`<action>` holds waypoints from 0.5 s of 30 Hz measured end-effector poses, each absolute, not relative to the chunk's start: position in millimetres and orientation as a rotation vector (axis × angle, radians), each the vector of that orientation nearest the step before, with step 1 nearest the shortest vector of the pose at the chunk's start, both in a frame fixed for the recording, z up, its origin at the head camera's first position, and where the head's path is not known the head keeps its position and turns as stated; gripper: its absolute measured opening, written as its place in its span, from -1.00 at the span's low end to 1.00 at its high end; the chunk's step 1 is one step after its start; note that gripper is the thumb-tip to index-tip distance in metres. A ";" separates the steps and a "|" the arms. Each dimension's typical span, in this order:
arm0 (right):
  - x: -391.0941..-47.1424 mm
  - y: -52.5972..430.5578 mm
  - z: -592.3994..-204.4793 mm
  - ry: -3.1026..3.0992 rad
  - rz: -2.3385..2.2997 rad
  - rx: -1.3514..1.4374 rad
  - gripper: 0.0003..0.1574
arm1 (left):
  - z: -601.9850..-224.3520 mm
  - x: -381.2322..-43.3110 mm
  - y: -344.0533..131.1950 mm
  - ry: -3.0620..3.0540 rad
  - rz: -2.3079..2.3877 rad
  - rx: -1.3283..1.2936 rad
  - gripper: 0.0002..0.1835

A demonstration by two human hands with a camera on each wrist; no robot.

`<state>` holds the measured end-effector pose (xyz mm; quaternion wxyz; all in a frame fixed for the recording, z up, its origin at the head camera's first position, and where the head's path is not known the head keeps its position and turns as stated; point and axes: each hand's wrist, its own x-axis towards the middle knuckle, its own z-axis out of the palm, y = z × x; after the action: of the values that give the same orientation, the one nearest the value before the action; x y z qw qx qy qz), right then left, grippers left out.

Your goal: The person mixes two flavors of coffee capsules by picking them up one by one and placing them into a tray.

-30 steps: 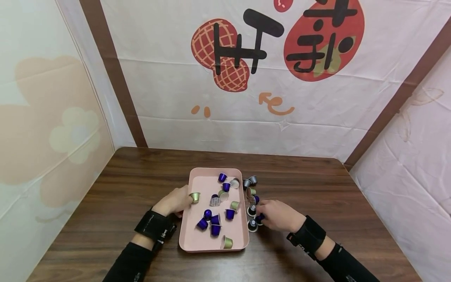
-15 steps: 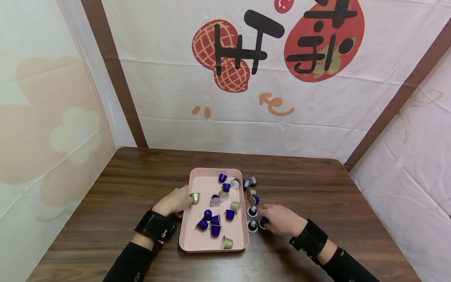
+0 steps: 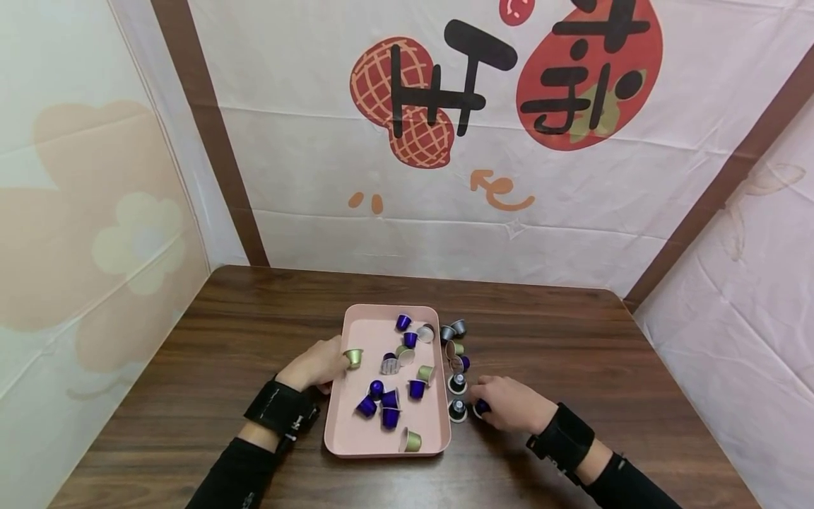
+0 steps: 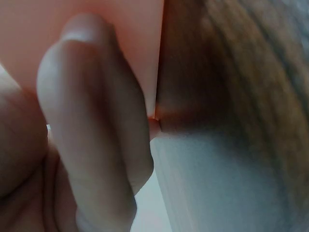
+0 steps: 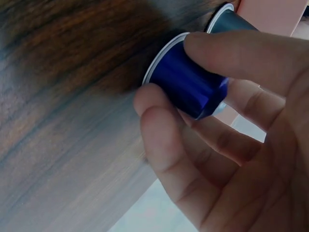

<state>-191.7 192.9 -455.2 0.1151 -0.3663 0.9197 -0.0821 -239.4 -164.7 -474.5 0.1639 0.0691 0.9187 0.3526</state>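
In the right wrist view my right hand pinches a dark blue coffee capsule between thumb and fingertips, its pale rim turned to the wooden table. The head view has this right hand just right of two dark capsules standing rim down. My left hand grips the left edge of a pink tray; curled fingers lie against the tray's side in the left wrist view. A light green capsule lies in the tray by the left fingertips; whether they touch is unclear.
Inside the tray are several blue capsules, green ones and a few showing pale lids. Along its right side sit grey capsules and a capsule with a green body. A printed cloth hangs behind the table.
My right hand has drawn the blue capsule slightly right and toward me, away from the dark capsules beside the tray. The left hand stays on the tray's edge.
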 end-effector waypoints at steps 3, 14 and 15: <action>-192.5 192.9 -452.9 2.698 -0.245 -1.072 -0.71 | -474.5 -240.1 -165.5 2.625 0.995 0.197 -0.81; -194.5 189.6 -434.0 2.760 -0.238 -1.139 -0.77 | -473.6 -237.2 -165.2 2.611 1.015 0.193 -0.83; -195.1 188.2 -431.3 2.763 -0.244 -1.140 -0.79 | -473.7 -237.4 -165.2 2.611 1.016 0.194 -0.82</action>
<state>-195.1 188.2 -431.3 0.0715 -0.3791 0.9190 -0.0811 -237.4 -165.2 -473.7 0.1660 0.0681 0.9169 0.3566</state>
